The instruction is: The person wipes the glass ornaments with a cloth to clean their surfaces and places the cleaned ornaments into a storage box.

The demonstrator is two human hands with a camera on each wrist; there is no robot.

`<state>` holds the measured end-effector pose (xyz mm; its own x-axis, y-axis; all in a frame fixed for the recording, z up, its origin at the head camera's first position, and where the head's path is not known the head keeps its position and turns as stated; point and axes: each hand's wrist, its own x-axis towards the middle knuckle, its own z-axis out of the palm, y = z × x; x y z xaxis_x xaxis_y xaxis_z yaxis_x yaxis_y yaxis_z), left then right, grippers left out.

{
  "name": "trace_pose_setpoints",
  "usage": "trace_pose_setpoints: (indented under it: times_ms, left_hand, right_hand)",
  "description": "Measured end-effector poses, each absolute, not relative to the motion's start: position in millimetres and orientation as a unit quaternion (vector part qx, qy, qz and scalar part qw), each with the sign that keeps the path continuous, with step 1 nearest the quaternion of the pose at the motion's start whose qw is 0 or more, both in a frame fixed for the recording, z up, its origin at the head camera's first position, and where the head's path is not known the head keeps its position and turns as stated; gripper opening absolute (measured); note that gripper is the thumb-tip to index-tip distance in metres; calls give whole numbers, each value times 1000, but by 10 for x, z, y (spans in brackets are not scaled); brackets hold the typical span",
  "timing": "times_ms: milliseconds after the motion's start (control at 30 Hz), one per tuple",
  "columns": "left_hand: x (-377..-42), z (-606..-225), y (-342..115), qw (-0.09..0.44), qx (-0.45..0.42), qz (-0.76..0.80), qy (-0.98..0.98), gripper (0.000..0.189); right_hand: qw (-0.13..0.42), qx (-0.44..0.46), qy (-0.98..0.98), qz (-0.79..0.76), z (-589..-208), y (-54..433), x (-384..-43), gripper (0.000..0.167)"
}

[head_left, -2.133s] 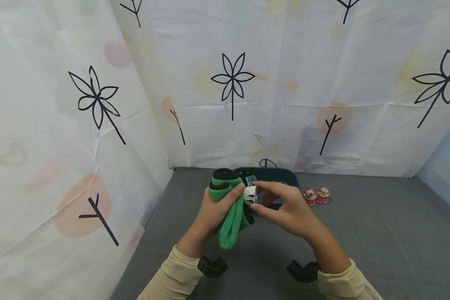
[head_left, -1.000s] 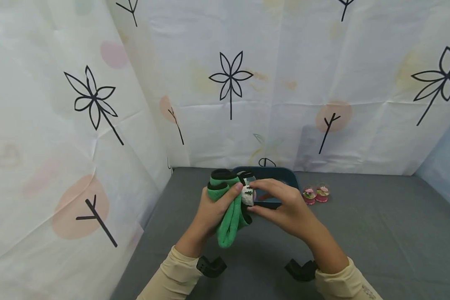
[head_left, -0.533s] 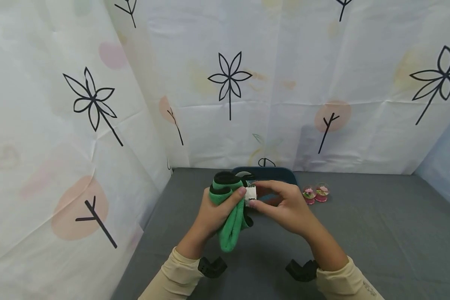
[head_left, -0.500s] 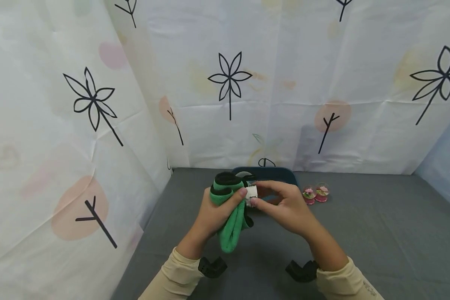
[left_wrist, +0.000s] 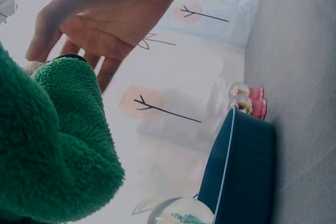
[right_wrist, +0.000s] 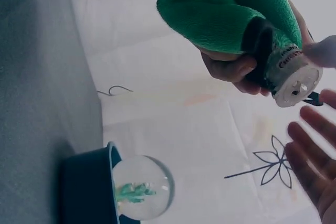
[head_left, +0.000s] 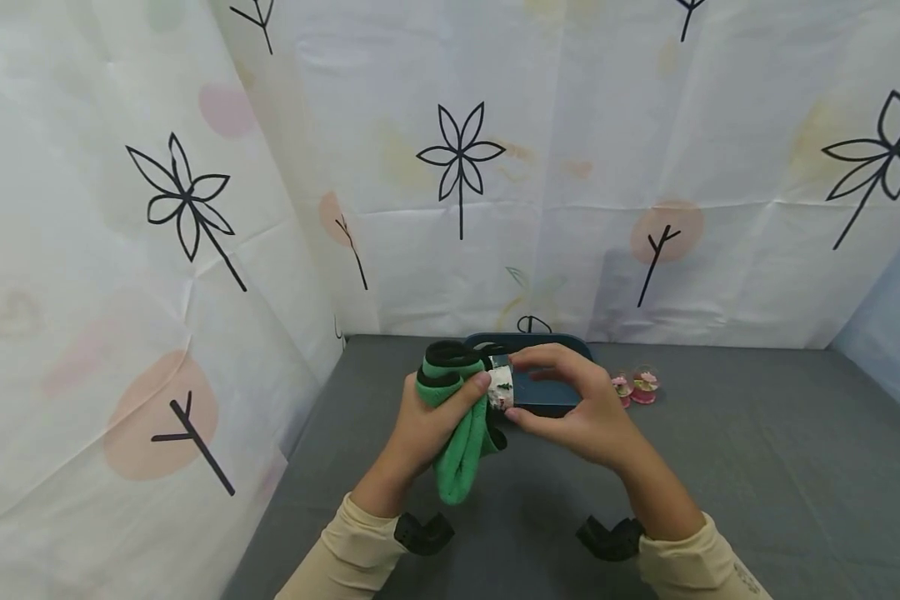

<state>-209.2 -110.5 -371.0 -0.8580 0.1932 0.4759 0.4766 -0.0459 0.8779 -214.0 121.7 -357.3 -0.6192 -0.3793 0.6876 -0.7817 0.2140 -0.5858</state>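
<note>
My left hand (head_left: 433, 421) grips a bunched green cloth (head_left: 459, 467) with a dark lining. The cloth wraps a snow globe, whose white base (head_left: 501, 388) sticks out to the right. Printed lettering and a flat round underside with small holes show on that base (right_wrist: 298, 86) in the right wrist view. The glass is mostly hidden by cloth. My right hand (head_left: 581, 408) is spread around the base; in the right wrist view the thumb (right_wrist: 321, 52) is at its rim, while the other fingers (right_wrist: 310, 145) stand apart from it.
A dark blue tub (head_left: 551, 398) stands behind the hands on the grey table (head_left: 742, 450). A clear globe (right_wrist: 144, 187) with green figures sits in it. To its right are two small pink-based globes (head_left: 645, 387). A patterned white curtain (head_left: 570, 275) hangs behind.
My right hand's fingers have spread wider and the hand has shifted slightly right. The white base has turned, so its printed tree shows again. The left hand keeps its grip on the cloth.
</note>
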Motion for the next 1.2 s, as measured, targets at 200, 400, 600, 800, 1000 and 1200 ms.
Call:
trace_pose_setpoints:
  times_ms: [200, 400, 600, 800, 1000, 1200]
  left_hand:
    - [-2079, -3692, -1114, 65, -238, -714, -655, 19]
    - [-2078, -3689, -1104, 51, -253, -711, -654, 21]
    - [-2055, -3675, -1085, 54, -260, -709, -653, 19]
    - [-2029, -3668, -1091, 67, -262, -698, -663, 15]
    - [-2030, -3678, -1085, 82, -270, -683, -674, 9]
    - [-2030, -3673, -1073, 90, -271, -682, -673, 8]
  right_hand:
    - [249, 456, -726, 451, -3573, 1187, -2140, 63]
    - [244, 466, -717, 458, -3557, 1178, -2116, 57]
    - [222, 462, -719, 470, -3547, 1204, -2109, 58]
    - [182, 430, -729, 500, -3584, 1186, -2111, 51]
    - [110, 364, -756, 532, -3581, 1162, -2080, 31]
    - [105, 348, -754, 547, -3570, 1200, -2080, 39]
